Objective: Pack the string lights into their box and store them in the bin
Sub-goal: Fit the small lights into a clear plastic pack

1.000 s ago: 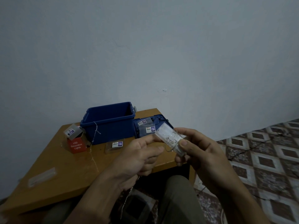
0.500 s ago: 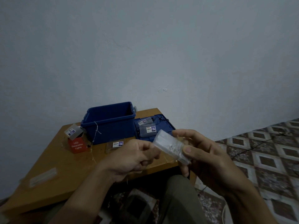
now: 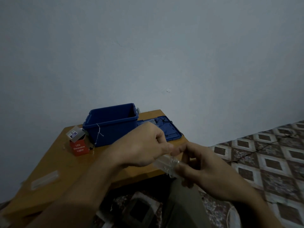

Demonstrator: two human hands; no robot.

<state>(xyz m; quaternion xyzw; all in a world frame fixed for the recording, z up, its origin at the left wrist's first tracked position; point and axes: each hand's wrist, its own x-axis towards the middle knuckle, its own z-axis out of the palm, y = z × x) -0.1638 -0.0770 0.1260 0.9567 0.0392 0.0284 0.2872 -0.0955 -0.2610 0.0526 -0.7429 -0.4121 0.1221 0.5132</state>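
Note:
My right hand (image 3: 199,168) grips a clear plastic box (image 3: 166,164) with thin string lights inside, held just over the table's front edge. My left hand (image 3: 144,148) sits above the box's far end, its fingertips pinching there; what they pinch is blurred. The open blue bin (image 3: 111,124) stands at the back of the wooden table (image 3: 54,163). A fine light wire (image 3: 97,135) hangs over the bin's front wall. A red "LED Decorative Lights" box (image 3: 79,148) with an open grey flap stands left of the bin.
The bin's blue lid (image 3: 171,130) lies flat to the right of the bin, partly hidden by my left hand. A clear flat packet (image 3: 44,179) lies near the table's left front. Patterned floor tiles (image 3: 263,162) lie to the right, a pale wall behind.
My left hand has risen and moved right, over the far end of the clear box, and now covers the small packs on the lid. The clear box has sunk lower.

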